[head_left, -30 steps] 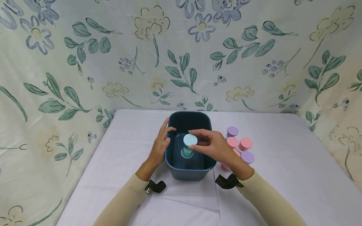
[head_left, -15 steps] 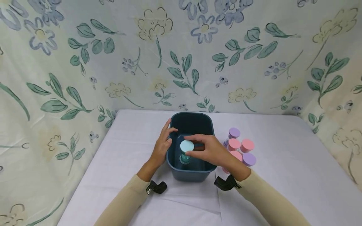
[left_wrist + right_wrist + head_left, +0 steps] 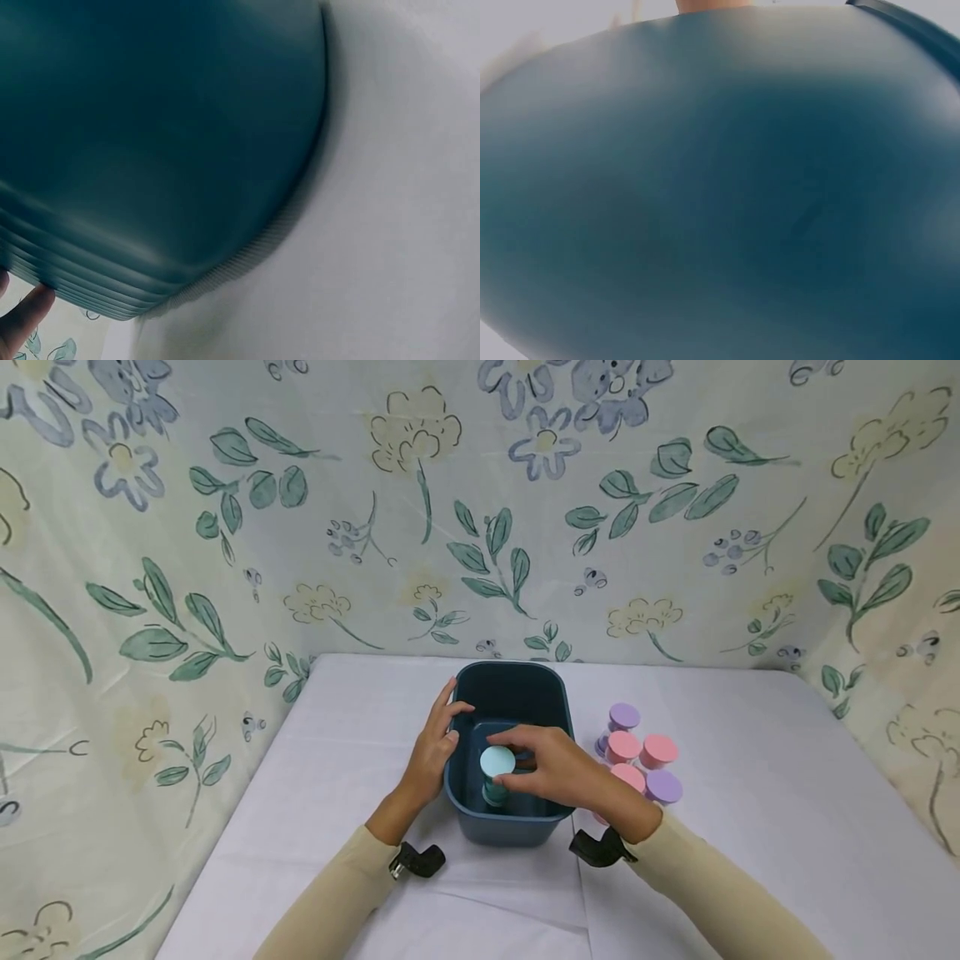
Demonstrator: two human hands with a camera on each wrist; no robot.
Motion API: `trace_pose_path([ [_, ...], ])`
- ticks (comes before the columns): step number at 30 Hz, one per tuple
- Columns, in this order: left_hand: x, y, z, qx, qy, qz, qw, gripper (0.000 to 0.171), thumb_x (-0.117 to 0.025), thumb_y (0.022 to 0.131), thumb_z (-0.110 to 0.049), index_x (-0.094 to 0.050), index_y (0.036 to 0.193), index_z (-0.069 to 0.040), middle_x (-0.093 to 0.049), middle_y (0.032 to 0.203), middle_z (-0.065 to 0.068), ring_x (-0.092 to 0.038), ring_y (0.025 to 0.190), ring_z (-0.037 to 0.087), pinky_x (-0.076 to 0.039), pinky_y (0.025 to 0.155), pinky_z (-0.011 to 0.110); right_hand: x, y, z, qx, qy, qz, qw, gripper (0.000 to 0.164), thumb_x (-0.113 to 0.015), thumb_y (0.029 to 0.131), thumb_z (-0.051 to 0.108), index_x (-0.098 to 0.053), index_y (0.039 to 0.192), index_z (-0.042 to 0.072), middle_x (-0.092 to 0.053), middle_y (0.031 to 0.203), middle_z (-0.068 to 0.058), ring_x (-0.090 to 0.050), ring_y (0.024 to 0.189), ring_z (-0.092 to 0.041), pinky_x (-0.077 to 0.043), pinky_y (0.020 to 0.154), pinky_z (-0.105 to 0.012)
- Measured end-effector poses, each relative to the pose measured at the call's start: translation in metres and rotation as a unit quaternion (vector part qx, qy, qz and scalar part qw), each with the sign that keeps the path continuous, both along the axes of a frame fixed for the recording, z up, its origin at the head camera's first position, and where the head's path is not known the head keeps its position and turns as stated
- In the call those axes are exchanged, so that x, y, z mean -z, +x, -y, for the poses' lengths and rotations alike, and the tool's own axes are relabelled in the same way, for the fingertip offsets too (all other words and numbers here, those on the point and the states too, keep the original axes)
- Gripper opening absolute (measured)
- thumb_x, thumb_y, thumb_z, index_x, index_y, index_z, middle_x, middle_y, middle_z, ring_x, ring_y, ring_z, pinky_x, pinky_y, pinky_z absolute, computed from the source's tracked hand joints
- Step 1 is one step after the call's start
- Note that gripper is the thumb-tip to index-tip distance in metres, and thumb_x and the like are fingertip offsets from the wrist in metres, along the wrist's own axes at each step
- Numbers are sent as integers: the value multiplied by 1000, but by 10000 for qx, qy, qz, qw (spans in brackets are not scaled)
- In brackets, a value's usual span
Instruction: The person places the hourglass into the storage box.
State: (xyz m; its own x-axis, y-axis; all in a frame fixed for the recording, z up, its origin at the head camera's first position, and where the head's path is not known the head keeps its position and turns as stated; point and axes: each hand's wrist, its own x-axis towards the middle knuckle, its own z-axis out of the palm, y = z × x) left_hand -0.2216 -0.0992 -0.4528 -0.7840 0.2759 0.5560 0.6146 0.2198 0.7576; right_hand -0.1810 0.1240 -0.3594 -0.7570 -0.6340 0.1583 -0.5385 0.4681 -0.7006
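A dark blue plastic bin (image 3: pixel 504 831) stands on the table. My left hand (image 3: pixel 429 756) holds its left side, with fingertips bent over the rim; in the left wrist view its fingers (image 3: pixel 31 311) touch the ribbed outer wall (image 3: pixel 97 255). My right hand (image 3: pixel 555 764) reaches inside the bin. Between thumb and fingers it pinches a spool-shaped piece with a pale blue round top (image 3: pixel 497 762). Below that top, the piece's teal lower part (image 3: pixel 494 793) stands upright near the bin's front end. The bin's outer wall (image 3: pixel 720 187) fills most of the right wrist view.
Right of the bin stands a group of similar pieces, with pink tops (image 3: pixel 659 749) and purple tops (image 3: pixel 663 786). The right forearm partly hides them. A white cloth (image 3: pixel 360 710) covers the table; a floral curtain (image 3: pixel 480 527) hangs behind.
The right hand has moved the teal piece slightly toward the near-left part of the bin. The left hand stays at the bin's left side.
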Motion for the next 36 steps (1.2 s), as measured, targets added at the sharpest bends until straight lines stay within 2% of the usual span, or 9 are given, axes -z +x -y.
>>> trace_pose_path([
  [4, -2, 1, 1, 12, -9, 6, 10000, 48, -30, 99, -42, -48, 133, -13, -9, 162, 5, -10, 147, 22, -20, 104, 70, -1, -1, 1, -110, 403, -234, 9989, 44, -75, 83, 22, -65, 123, 8, -66, 115, -2, -60, 92, -12, -54, 76, -21],
  [8, -4, 2, 1, 15, 3, 5, 10000, 51, -29, 99, -44, -48, 133, -11, -9, 162, 2, -10, 147, 22, -19, 106, 68, 0, -2, 3, -211, 661, -276, 9972, 41, -75, 83, 23, -65, 120, 9, -67, 111, 1, -59, 90, -11, -52, 74, -19],
  [15, -5, 1, 1, 1, 26, 3, 10000, 54, -29, 98, -41, -48, 131, -3, -10, 161, 11, -10, 147, 20, -17, 107, 67, 1, 0, 8, -503, 891, -265, 9944, 40, -75, 84, 22, -64, 119, 6, -66, 109, -1, -61, 92, -11, -52, 77, -21],
  [22, -5, 1, 0, -12, 3, -24, 10000, 51, -29, 98, -39, -49, 132, -7, -10, 161, 9, -10, 147, 21, -16, 108, 67, 2, 1, 10, -673, 1015, -401, 9917, 40, -75, 84, 21, -64, 118, 3, -66, 107, -3, -61, 91, -13, -55, 78, -29],
  [27, -6, 2, 0, -35, -3, 13, 10000, 43, -30, 97, -30, -49, 133, -15, -10, 161, 7, -10, 147, 20, -19, 106, 68, 1, 2, 11, -722, 1042, -435, 9910, 38, -74, 85, 19, -64, 118, 3, -66, 107, -3, -61, 92, -13, -54, 79, -27],
  [31, -6, 3, 0, -43, 20, 15, 10000, 42, -31, 95, -22, -49, 132, -14, -11, 161, 6, -11, 147, 22, -17, 108, 67, 2, 3, 11, -781, 1071, -480, 9900, 37, -73, 85, 19, -64, 117, 4, -66, 108, -3, -61, 93, -13, -53, 79, -28],
  [36, -4, 3, 0, -63, -5, 59, 10000, 42, -31, 95, -25, -49, 131, -17, -11, 162, 2, -11, 147, 20, -14, 110, 64, 4, 3, 11, -788, 1111, -473, 9896, 37, -73, 85, 19, -64, 118, 4, -67, 108, -3, -61, 93, -13, -54, 80, -29],
])
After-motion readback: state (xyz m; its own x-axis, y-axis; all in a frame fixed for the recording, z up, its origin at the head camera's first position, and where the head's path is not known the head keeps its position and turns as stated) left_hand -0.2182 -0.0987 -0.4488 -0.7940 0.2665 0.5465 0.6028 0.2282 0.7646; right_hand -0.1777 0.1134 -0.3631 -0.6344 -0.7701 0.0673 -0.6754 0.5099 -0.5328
